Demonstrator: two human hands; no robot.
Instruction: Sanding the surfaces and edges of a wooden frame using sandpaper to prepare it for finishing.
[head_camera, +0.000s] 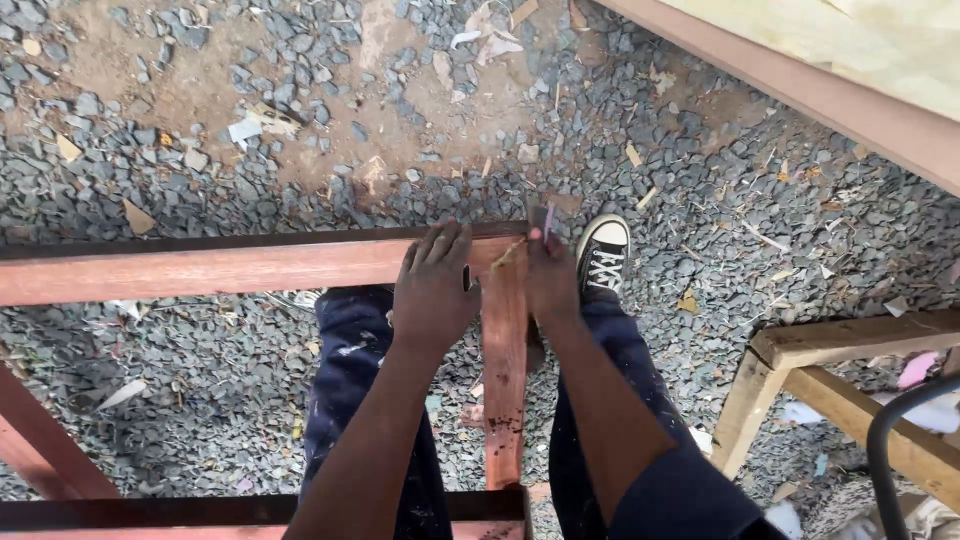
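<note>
A reddish wooden frame (210, 266) stands over gravel, with a horizontal rail meeting a short upright rail (504, 370) at a mitred corner. My left hand (432, 288) lies flat on the horizontal rail just left of the corner, fingers spread. At the corner's outer edge my right hand (550, 270) is closed around a small thin pencil-like tool (548, 222), whose tip shows above the fingers. My legs in dark trousers and a black and white sneaker (603, 255) are below the frame.
Grey gravel with wood chips covers the ground. A pale board (850, 70) runs across the top right. A light wooden frame (830, 375) and a black curved tube (895, 440) stand at the lower right. More red rails lie at the bottom left.
</note>
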